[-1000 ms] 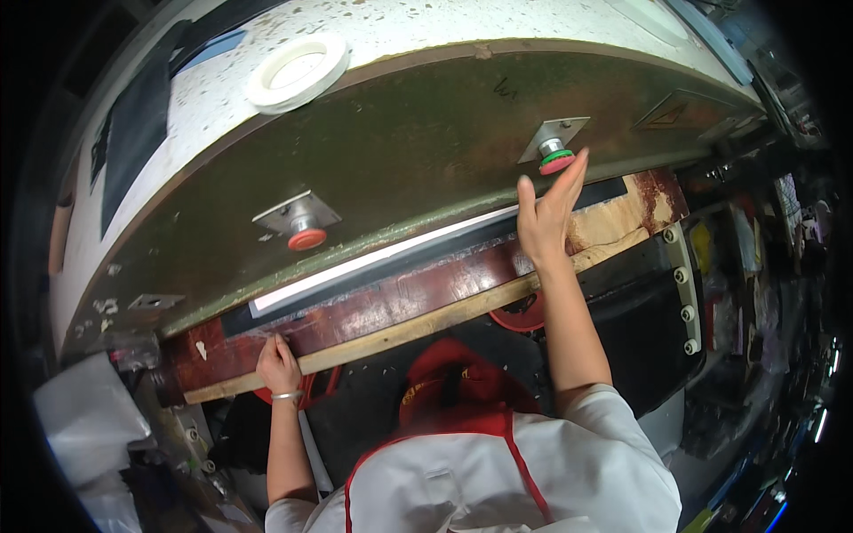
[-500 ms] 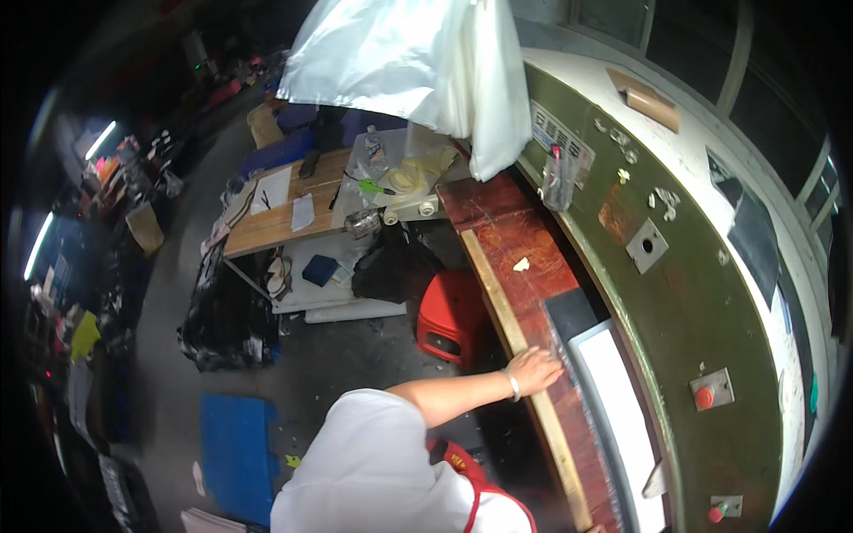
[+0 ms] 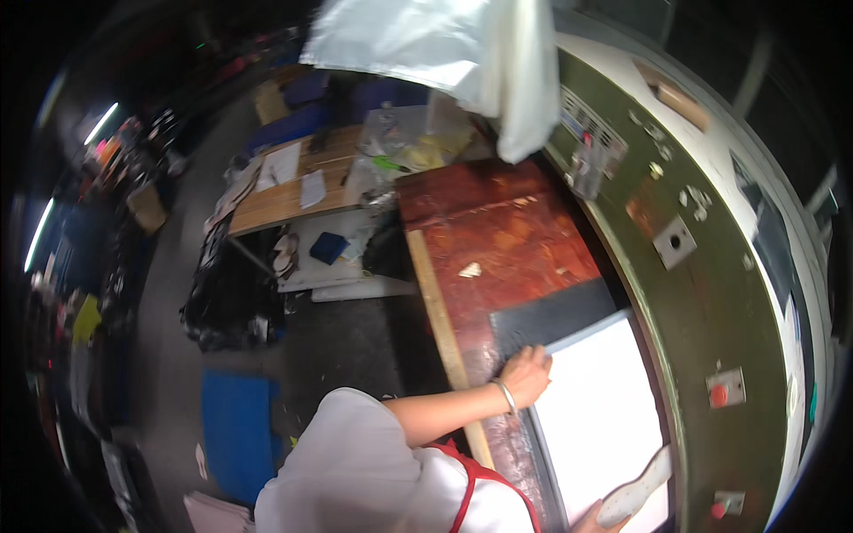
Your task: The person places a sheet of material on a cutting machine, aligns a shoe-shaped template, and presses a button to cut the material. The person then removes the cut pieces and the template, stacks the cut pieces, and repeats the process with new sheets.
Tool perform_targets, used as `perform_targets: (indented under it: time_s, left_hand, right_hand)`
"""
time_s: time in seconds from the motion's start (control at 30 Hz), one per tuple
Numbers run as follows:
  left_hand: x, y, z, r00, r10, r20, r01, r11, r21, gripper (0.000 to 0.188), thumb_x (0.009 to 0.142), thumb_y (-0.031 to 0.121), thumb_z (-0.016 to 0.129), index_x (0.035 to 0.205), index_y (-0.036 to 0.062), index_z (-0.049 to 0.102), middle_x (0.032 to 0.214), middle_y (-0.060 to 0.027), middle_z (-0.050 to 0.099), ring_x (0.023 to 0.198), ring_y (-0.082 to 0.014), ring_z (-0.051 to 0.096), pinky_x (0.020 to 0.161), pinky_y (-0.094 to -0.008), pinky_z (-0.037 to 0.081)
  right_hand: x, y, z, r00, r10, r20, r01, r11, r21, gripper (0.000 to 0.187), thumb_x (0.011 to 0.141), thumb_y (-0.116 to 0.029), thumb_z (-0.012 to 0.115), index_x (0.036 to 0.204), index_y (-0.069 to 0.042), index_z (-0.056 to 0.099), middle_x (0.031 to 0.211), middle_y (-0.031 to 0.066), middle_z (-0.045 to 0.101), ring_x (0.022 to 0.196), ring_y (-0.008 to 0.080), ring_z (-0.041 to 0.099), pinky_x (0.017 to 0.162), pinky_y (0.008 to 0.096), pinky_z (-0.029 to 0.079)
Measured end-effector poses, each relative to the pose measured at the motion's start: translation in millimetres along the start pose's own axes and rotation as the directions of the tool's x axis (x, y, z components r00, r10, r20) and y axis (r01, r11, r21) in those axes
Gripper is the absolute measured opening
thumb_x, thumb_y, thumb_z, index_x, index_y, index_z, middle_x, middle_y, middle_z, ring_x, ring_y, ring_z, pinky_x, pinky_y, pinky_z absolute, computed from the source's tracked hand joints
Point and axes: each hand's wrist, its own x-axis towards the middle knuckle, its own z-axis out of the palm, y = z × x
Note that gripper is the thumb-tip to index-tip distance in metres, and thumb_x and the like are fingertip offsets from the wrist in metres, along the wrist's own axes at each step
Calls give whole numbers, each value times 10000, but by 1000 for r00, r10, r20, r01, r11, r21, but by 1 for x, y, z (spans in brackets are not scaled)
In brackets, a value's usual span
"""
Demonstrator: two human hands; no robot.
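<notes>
Left hand (image 3: 526, 373), fingers loosely spread, resting on the near-left corner of a white sheet (image 3: 600, 417) on the reddish surface (image 3: 498, 231). Right hand (image 3: 593, 522) barely visible at the bottom edge, pinching a pale sole-shaped piece (image 3: 635, 493). Green machine panel (image 3: 711, 293) to the right.

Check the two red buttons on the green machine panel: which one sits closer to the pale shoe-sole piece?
The lower red button, at the bottom edge of the green panel. It sits just right of the pale sole piece; the other red button is higher up the panel.
</notes>
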Motion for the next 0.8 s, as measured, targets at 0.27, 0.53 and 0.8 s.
perform_targets:
  time_s: [0.27,0.53,0.8]
  left_hand:
    - [5,-21,1,956,-68,287,-14,962,274,340,977,245,365,856,16,585,679,-221,628,633,-417,628,582,-508,505]
    - [2,-61,-16,964,21,264,-85,968,234,316,987,287,393,893,22,537,710,-271,596,681,-482,567,568,-553,418]
    - [-12,-76,-8,976,111,185,-128,988,85,272,979,246,439,932,-1,542,759,-267,595,722,-468,569,588,-514,426]
  right_hand:
    - [-50,45,-44,789,586,184,-603,796,50,907,551,-236,855,1328,-21,439,1303,170,478,1199,308,463,1006,413,395]
    - [-27,51,-90,784,617,60,-593,717,366,731,577,-105,851,1205,-2,492,1105,172,594,989,261,594,856,331,489]
    - [-62,86,-54,924,330,-194,-334,943,13,844,536,-148,860,1270,-23,463,1267,189,483,1187,332,480,1000,377,410]
